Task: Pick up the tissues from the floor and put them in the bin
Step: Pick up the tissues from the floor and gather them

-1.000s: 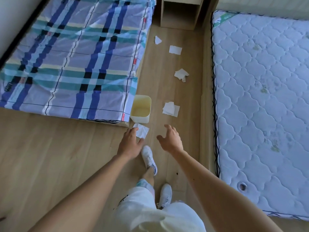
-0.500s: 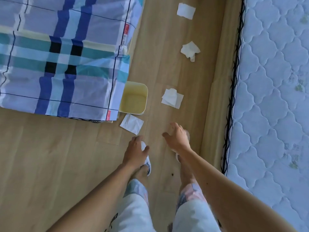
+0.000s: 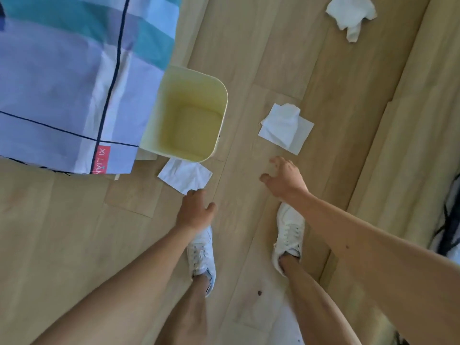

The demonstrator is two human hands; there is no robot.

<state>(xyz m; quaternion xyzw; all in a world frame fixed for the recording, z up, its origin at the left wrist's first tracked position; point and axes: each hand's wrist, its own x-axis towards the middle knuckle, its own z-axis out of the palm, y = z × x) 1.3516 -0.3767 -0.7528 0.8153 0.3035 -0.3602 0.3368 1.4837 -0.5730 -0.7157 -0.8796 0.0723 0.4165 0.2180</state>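
Seen from above, the left hand (image 3: 194, 213) reaches down, fingers loosely spread and holding nothing, fingertips at the near corner of a flat tissue (image 3: 184, 176) on the wooden floor (image 3: 74, 232). The right hand (image 3: 284, 178) hovers open and empty, just short of a folded tissue (image 3: 285, 127). A yellow bin (image 3: 219, 95) stands beyond the left hand, against a plaid bed cover (image 3: 62, 83). A crumpled tissue (image 3: 351, 13) lies farther off.
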